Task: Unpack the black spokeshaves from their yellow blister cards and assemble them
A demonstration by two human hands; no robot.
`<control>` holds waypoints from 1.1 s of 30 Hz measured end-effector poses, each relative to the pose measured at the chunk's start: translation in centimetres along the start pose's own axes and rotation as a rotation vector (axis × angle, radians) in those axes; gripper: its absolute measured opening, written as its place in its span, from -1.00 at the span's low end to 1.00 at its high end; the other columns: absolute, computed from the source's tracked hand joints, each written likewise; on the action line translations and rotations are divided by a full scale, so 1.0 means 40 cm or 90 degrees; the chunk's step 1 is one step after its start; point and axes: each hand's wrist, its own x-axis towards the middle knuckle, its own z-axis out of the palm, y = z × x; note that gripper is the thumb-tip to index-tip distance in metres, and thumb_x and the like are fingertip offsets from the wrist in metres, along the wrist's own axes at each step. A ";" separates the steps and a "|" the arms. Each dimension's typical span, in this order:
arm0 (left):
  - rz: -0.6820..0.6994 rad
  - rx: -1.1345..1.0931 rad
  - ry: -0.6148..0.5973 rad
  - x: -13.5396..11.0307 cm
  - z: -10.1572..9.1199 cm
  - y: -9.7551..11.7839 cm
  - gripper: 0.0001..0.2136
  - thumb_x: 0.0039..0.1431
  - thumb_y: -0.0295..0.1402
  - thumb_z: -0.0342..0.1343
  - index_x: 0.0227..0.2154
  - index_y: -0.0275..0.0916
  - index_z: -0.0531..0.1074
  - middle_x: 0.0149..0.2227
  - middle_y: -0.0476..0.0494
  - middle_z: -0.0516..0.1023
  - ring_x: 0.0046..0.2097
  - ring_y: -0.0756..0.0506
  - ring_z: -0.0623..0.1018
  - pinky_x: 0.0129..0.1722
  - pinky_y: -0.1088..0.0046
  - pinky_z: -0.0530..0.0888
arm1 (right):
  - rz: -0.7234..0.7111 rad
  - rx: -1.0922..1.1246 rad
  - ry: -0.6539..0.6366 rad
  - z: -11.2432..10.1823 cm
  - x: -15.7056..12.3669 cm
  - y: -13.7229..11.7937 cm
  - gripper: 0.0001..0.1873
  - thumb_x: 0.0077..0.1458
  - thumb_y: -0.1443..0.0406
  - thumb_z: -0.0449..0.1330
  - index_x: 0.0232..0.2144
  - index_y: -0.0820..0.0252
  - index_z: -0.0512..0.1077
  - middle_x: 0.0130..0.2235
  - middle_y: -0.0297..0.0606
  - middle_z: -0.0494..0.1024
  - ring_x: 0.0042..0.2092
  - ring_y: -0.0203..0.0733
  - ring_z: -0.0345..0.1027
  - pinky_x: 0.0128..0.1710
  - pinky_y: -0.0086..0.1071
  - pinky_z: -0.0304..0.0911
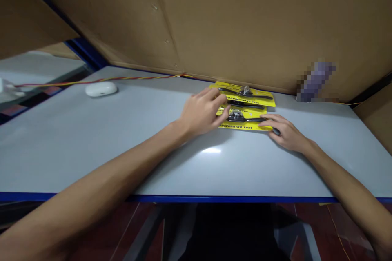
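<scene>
Packaged black spokeshaves on yellow cards marked "WOODWORKING TOOL" lie overlapping at the back of the table. The nearest spokeshave (236,117) has a metal cap at its middle and dark handles. My left hand (203,112) is closed with curled fingers over the left end of this pack, hiding its left handle. At the other end my right hand (284,132) is closed round the right handle and card edge, with the handle tip showing by the thumb. Behind, another spokeshave (246,91) rests on top of the farther cards, and one more (237,103) shows partly between them.
A white rounded case (101,89) sits at the table's left. Twisted red and yellow wire (131,78) runs along the back edge. Cardboard walls (239,24) enclose the back and right. A blurred-out purple object (317,81) stands at the back right.
</scene>
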 end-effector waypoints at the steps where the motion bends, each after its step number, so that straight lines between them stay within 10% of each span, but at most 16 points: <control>1: 0.036 -0.017 -0.018 0.000 0.016 0.000 -0.62 0.36 -0.14 -0.23 -0.21 -0.22 0.45 -0.14 -0.31 0.52 -0.09 -0.25 0.51 -0.14 0.23 0.43 | 0.006 -0.004 -0.040 -0.002 0.000 -0.003 -0.68 0.28 0.36 0.11 0.01 0.06 0.52 0.25 -0.09 0.47 0.25 0.01 0.36 0.22 0.07 0.31; 8: 0.137 -0.114 -0.046 0.005 0.105 -0.007 -0.72 0.38 -0.13 -0.18 -0.29 -0.20 0.30 -0.25 -0.23 0.45 -0.20 -0.20 0.43 -0.17 0.21 0.43 | 0.059 -0.012 -0.090 -0.005 0.001 -0.010 -0.67 0.33 0.20 0.15 0.08 0.07 0.52 0.30 -0.07 0.41 0.32 0.06 0.29 0.31 0.12 0.23; 22: 0.204 -0.129 -0.048 0.002 0.110 -0.029 -0.74 0.34 -0.10 -0.01 -0.22 -0.20 0.35 -0.23 -0.20 0.58 -0.23 -0.20 0.55 -0.29 0.28 0.45 | 0.067 -0.016 -0.037 -0.007 0.004 -0.019 -0.43 0.34 0.18 0.12 0.35 0.04 0.23 0.17 -0.07 0.51 0.19 0.10 0.38 0.21 0.10 0.32; 33: 0.396 -0.063 -0.057 -0.018 0.063 0.022 -0.56 0.42 0.03 -0.08 -0.01 -0.24 0.42 0.09 -0.31 0.60 -0.14 -0.18 0.66 -0.21 0.31 0.53 | 0.039 0.082 -0.056 0.005 0.004 -0.031 -0.68 0.36 0.15 0.11 -0.01 0.09 0.59 0.07 -0.15 0.63 0.13 -0.02 0.48 0.16 -0.05 0.36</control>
